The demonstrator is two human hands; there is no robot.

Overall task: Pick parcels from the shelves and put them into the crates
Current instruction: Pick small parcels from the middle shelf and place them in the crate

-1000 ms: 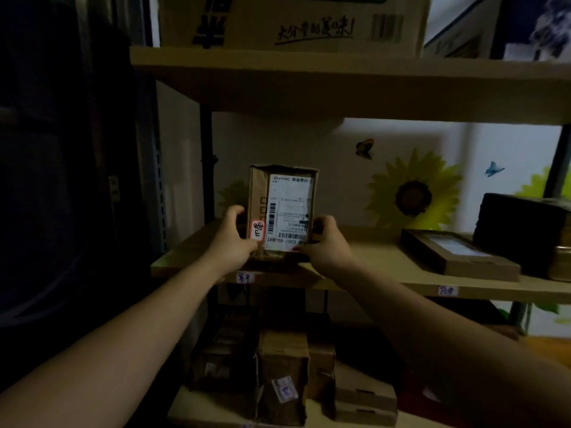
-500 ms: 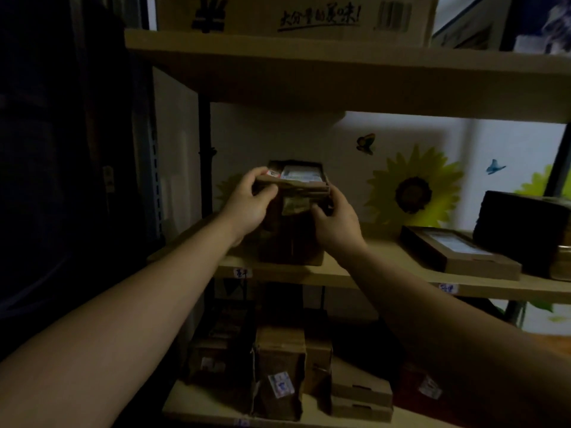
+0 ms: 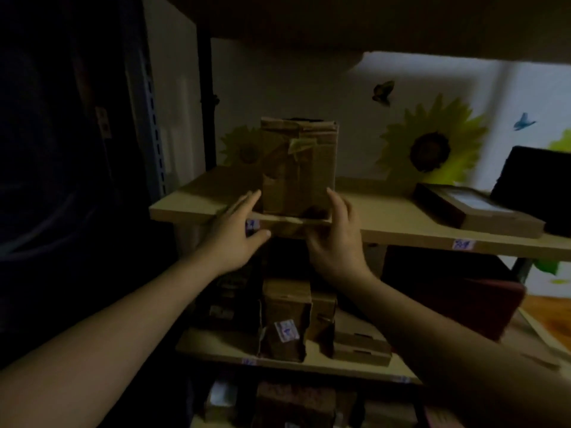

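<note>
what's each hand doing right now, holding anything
Left hand: open, fingers straight beside the cardboard parcel, gripping nothing.
Right hand: open, fingers relaxed at the parcel's right edge, gripping nothing.

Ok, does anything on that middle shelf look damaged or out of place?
Yes: the upright cardboard parcel at the front edge of the shelf looks battered. A strip of tape curls loose near its top, and the front face is creased and scuffed. The left hand and right hand flank its base, open.
</note>
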